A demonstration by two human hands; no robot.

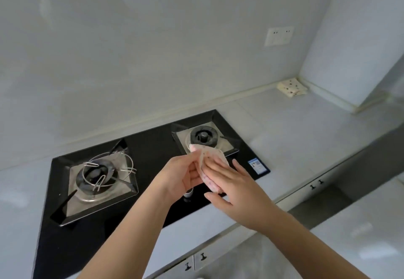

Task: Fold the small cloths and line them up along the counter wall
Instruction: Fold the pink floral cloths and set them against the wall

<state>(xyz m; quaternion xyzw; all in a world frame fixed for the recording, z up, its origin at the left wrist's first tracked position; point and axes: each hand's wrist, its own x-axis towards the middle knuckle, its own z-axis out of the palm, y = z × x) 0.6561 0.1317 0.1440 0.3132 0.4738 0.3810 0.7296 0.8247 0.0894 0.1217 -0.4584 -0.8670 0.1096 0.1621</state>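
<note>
Held in mid-air between both hands, above the front right of the black gas hob [153,147]: one pink-dotted cloth [210,157]. Partly folded, standing roughly on edge, upper end toward the right burner [203,136], lower end toward the hob front. No contact with the hob surface visible.

Gripped on its left side by the left hand [182,176]: palm turned inward toward the cloth, fingers curled round the fabric edge. Pressed on its right side by the right hand [237,188]: fingers straight and close together, laid flat against the fabric; thumb spread apart below, clear of the cloth. Both forearms bare, entering from the bottom edge and converging over the hob front.

Already lying on the tabletop [295,130]: one folded cloth with dark spots [291,87], in the far right corner, against the raised strip at the foot of the back wall [131,60], well apart from the hands.

Directly below the hands, on the hob front: a control knob [188,193], partly hidden. Just right of the hands, near the hob's right edge: a blue sticker [257,166]. On the left burner [96,173]: loose wire rings [113,165] with clip-like loops. On the back wall, above the corner: a double wall socket [278,36]. Under the tabletop edge: cabinet doors with small dark handles [317,184].
</note>
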